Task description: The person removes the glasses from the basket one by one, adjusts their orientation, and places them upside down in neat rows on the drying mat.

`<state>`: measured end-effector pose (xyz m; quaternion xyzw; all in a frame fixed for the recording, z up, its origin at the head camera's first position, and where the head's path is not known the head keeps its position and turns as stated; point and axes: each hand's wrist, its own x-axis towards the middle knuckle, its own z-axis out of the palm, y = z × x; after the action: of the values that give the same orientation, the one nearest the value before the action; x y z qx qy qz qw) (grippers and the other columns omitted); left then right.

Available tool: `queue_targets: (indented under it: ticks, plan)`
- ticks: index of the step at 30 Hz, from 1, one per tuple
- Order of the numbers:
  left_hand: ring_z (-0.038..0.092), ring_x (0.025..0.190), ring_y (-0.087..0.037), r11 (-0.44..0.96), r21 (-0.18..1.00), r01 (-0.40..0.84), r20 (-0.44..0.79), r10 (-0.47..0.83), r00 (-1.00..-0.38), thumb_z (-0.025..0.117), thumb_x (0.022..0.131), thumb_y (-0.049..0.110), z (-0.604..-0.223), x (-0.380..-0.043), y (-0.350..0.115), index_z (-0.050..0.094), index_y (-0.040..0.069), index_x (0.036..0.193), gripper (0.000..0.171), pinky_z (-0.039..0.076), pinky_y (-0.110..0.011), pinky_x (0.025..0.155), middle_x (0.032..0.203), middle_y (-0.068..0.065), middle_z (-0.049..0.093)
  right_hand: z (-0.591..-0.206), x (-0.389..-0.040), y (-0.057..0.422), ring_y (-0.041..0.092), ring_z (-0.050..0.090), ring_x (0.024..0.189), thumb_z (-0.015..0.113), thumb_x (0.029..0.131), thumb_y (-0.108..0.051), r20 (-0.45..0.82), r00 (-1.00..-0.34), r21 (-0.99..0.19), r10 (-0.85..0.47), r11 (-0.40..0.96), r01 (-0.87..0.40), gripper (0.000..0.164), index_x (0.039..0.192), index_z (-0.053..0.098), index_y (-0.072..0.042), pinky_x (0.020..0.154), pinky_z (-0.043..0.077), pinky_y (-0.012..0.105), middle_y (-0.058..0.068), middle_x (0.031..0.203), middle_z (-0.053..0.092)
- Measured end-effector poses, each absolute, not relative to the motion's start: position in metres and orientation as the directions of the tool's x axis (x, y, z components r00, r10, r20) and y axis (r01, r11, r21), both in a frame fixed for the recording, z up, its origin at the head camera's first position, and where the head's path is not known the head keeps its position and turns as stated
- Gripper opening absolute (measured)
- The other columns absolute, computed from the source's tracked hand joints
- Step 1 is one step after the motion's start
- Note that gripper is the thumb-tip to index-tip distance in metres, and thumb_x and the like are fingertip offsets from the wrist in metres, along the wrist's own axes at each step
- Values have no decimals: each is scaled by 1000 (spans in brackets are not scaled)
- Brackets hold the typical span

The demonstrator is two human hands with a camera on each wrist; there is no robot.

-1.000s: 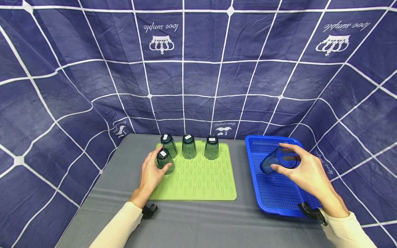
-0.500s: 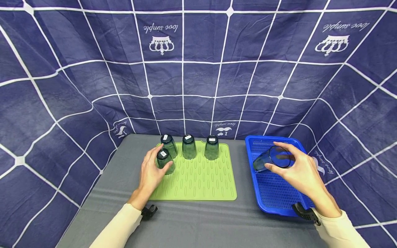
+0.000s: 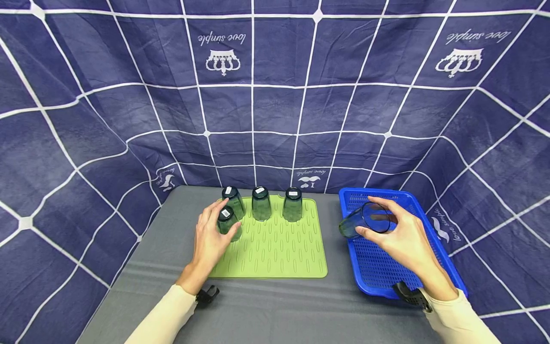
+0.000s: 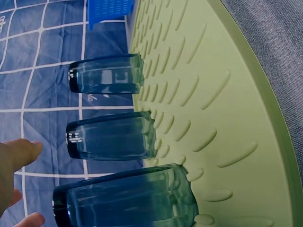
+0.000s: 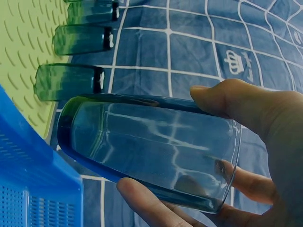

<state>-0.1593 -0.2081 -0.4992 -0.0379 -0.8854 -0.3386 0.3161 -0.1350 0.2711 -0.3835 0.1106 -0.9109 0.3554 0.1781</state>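
Note:
Four-cornered green drying mat carries upturned blue-green drinking glasses: three along its back, one at front left. My left hand is at that front-left glass, fingers and thumb curved loosely around its upper end in the head view. The left wrist view shows thumb and fingertips just past the base of the nearest glass, with none between them. My right hand holds another glass near its mouth, thumb on one side and fingers on the other. This glass lies tilted, base to the left, over the basket's left rim.
A blue plastic basket with slotted walls stands right of the mat on the grey cloth-covered table. Dark blue checked cloth hangs behind and on both sides. The back-row glasses stand close to the left hand.
My right hand has carried its glass leftward, from over the basket's middle to its left rim. The left hand and the glasses on the mat have stayed nearly still.

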Motion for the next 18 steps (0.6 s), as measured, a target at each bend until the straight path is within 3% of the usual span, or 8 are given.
queue_targets:
  ticks: [18]
  plan:
    - [67, 137, -52, 753, 555, 354, 634, -108, -765, 103, 88, 22, -483, -150, -197, 71, 15, 158, 78, 54, -72, 113, 158, -20, 71, -389, -136, 252, 16, 88, 107, 108, 85, -34, 385, -918, -641, -96, 688, -340, 81, 158, 72, -31, 70, 61, 15, 6, 131, 87]
